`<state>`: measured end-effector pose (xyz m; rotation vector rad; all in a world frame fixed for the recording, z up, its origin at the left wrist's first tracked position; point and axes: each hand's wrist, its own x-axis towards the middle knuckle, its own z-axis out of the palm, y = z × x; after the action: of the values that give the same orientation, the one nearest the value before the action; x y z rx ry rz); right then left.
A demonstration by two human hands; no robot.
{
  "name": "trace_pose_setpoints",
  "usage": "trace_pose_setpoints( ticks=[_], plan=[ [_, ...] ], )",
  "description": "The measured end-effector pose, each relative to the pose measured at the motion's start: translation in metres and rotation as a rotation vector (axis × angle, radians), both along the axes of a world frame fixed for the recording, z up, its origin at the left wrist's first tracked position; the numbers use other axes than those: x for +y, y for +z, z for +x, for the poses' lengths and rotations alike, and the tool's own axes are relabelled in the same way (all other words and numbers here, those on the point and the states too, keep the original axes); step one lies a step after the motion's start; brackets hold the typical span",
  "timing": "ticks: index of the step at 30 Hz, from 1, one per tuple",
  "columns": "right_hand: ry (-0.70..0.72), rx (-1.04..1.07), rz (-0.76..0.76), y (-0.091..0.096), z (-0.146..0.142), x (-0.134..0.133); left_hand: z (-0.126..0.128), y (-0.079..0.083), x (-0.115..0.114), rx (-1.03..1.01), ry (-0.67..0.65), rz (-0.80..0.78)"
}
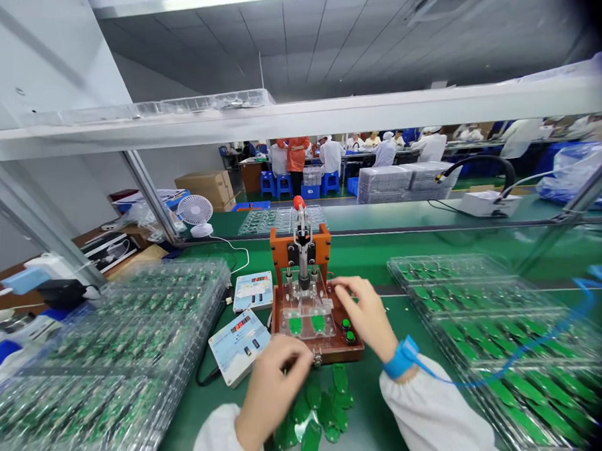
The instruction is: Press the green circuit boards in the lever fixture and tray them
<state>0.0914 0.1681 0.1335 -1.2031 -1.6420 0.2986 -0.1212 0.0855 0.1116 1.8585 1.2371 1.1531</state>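
A test fixture [317,347] with an orange frame, a red-knobbed lever and a clear plate stands in front of me. Two small green circuit boards [318,323] lie in its clear holder. My left hand [277,384] is bent at the fixture's front left corner, thumb and forefinger brought together; whatever may be between the tips is hidden. My right hand [369,315], wearing a blue wrist strap [401,357], reaches to the fixture's right side with its fingers stretched and apart. Below the fixture, a loose pile of green boards [311,440] lies partly behind my left hand.
Two boxes with red digits [240,346] sit left of the fixture. Stacked clear trays of boards [141,331] fill the left, and more trays [506,327] the right. A small white fan [195,211] stands behind. A shelf [335,117] crosses overhead; people work beyond.
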Motion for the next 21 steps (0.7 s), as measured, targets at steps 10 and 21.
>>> trace_pose_setpoints(
  ticks=[10, 21],
  plan=[
    [0.074, -0.232, -0.099, -0.037, -0.036, -0.028, -0.022, -0.038, 0.056, 0.328, 0.206, 0.270],
    [0.000, -0.226, -0.146, -0.026, -0.039, -0.032, -0.041, -0.080, 0.091, 0.321, 0.177, 0.413]
  ],
)
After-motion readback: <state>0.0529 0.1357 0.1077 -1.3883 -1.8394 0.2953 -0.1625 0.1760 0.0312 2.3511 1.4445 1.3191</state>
